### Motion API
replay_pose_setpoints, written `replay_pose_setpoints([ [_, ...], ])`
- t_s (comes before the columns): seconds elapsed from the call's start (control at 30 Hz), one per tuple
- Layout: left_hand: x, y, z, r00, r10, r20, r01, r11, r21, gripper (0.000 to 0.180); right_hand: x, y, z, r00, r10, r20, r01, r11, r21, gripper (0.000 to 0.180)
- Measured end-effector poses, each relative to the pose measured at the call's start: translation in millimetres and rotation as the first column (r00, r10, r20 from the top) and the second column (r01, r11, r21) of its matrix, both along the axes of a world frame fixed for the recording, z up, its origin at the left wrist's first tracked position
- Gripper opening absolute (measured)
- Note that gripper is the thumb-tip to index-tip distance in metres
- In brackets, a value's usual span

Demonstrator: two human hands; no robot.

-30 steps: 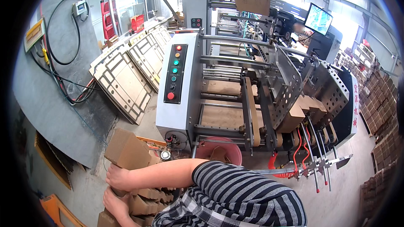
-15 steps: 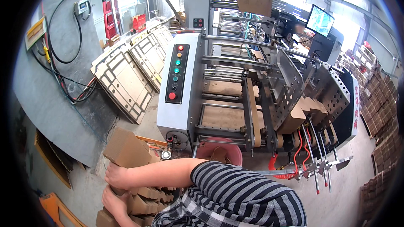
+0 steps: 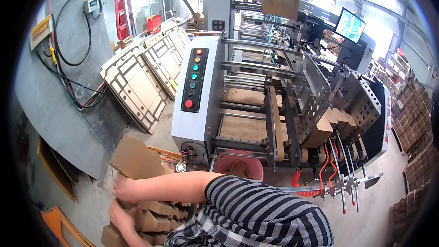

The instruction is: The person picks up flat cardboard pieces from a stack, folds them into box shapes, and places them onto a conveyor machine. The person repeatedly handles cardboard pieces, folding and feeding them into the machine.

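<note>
A thick bundle of flat folded brown cardboard cartons (image 3: 137,158) is at the lower left, its broad face tilted up. My right hand (image 3: 125,188), its arm reaching across from the right in a striped sleeve, is closed against the near end of that bundle. Just below it, my left hand (image 3: 122,217) is curled against the cardboard too, thumb toward the right hand. The fingertips of both hands are largely hidden at the far side. More cardboard cartons (image 3: 153,222) lie stacked in uneven layers beneath and beside my hands.
Ahead stands a large machine with a button panel (image 3: 194,80), belts, rails and cartons (image 3: 327,126) at its outlet. A pink bucket (image 3: 249,160) sits below it. Metal rods (image 3: 345,178) jut out at the right. Die boards (image 3: 137,87) lean at the left; an orange pallet-jack-like frame (image 3: 61,224) is lower left.
Both hands and the bundle have shifted very slightly left and up in the picture. The view has also turned a little; the grip looks the same.
</note>
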State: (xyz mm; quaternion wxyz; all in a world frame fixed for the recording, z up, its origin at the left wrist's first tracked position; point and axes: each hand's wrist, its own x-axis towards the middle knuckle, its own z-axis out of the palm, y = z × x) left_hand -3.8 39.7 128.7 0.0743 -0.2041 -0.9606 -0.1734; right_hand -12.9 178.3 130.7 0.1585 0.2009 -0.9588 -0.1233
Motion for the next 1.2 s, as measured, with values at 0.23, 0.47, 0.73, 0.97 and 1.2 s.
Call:
replay_pose_setpoints([
  [0.23,-5,0,3,1.0,0.008,0.029,-0.008,1.0,-0.017,0.077,-6,-1,9,0.995,-0.003,0.099,0.002,1.0,0.015,0.046],
  [0.47,-9,1,5,0.999,0.005,0.038,-0.005,1.0,-0.015,0.075,-18,0,3,0.992,0.004,0.129,-0.001,1.0,-0.018,0.05],
  [0.73,-10,0,3,0.999,0.004,0.038,-0.004,1.0,0.002,0.075,-17,-1,5,0.99,-0.006,0.139,0.006,1.0,-0.001,0.048],
  [0.97,-8,-1,-2,1.0,-0.027,-0.008,0.027,0.999,0.031,0.074,-12,1,3,0.995,-0.006,0.104,0.007,1.0,-0.013,0.046],
  [1.2,-5,-2,-1,0.999,-0.032,-0.028,0.033,0.999,0.017,0.073,-1,2,9,0.999,-0.007,0.049,0.007,1.0,-0.011,0.044],
])
